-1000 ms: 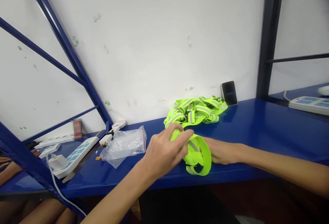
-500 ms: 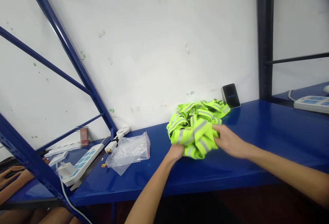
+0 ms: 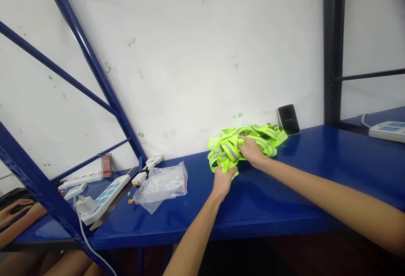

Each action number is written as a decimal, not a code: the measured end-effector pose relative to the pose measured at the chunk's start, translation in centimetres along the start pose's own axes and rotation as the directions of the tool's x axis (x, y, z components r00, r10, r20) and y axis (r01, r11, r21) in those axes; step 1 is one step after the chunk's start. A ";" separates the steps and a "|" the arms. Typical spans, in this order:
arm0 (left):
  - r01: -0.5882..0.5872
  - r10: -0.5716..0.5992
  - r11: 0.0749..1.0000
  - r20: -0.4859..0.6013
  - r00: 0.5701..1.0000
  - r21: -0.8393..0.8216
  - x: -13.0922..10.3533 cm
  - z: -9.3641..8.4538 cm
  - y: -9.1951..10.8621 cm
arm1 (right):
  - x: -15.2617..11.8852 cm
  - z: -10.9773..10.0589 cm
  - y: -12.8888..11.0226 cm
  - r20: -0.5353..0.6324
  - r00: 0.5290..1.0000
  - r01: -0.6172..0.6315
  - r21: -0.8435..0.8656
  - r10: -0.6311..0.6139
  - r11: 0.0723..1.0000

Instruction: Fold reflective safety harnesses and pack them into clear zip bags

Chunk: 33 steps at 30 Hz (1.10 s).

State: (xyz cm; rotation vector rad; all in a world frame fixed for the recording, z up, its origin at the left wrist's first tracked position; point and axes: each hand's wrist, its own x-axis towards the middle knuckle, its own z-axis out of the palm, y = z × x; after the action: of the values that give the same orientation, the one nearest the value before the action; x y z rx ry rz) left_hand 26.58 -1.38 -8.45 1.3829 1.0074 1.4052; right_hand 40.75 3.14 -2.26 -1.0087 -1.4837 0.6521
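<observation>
A tangled heap of neon yellow-green reflective straps [image 3: 228, 148] with grey stripes lies on the blue shelf top, close to the wall. My left hand [image 3: 223, 182] is closed on a strap at the heap's near edge, its fingertips pressed together. Higher up and to the right, my right hand [image 3: 252, 151] grips a bunched part of the same straps, partly hiding it. Small dark pieces, perhaps buckles, show toward the back right of the heap. Just beyond the heap, a phone-like device [image 3: 288, 120] with a lit clock leans against the wall.
Left of the heap lies a clear zip bag [image 3: 166, 182]. Behind it are a small white fan [image 3: 154, 160] and a power strip [image 3: 109, 198]. Blue frame posts [image 3: 85, 41] rise at left, a dark post [image 3: 333, 48] at right. Another person's hands [image 3: 19, 217] rest at far left.
The gathered front bundle has moved back and flattened into the heap. My right hand has shifted left and away from me; my left hand has shifted slightly right and up.
</observation>
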 end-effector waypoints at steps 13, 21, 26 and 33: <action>0.022 -0.016 0.994 -0.052 0.999 0.109 0.2 0.8 -0.5 | 1.5 0.2 1.5 -0.241 0.969 -0.024 0.106 0.049 0.994; 0.062 -0.068 0.994 -0.059 0.996 -0.088 -0.3 0.9 -0.1 | -0.1 1.5 2.5 -0.136 0.841 0.458 -0.336 -0.524 0.823; 0.129 -0.108 0.886 0.072 0.992 -0.445 -1.1 0.8 0.7 | -0.7 -0.7 3.5 0.285 0.501 0.847 -0.355 -0.817 0.395; 0.273 -0.231 0.837 0.146 0.962 -0.474 -1.0 0.9 1.1 | -1.7 -3.8 3.2 0.590 0.234 0.957 -0.281 -0.773 0.075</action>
State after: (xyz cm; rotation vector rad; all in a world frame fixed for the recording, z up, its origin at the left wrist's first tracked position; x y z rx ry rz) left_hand 27.39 -2.71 -7.65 0.8862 0.6806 1.2767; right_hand 45.08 2.63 -5.17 -0.1837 -2.2938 -0.7397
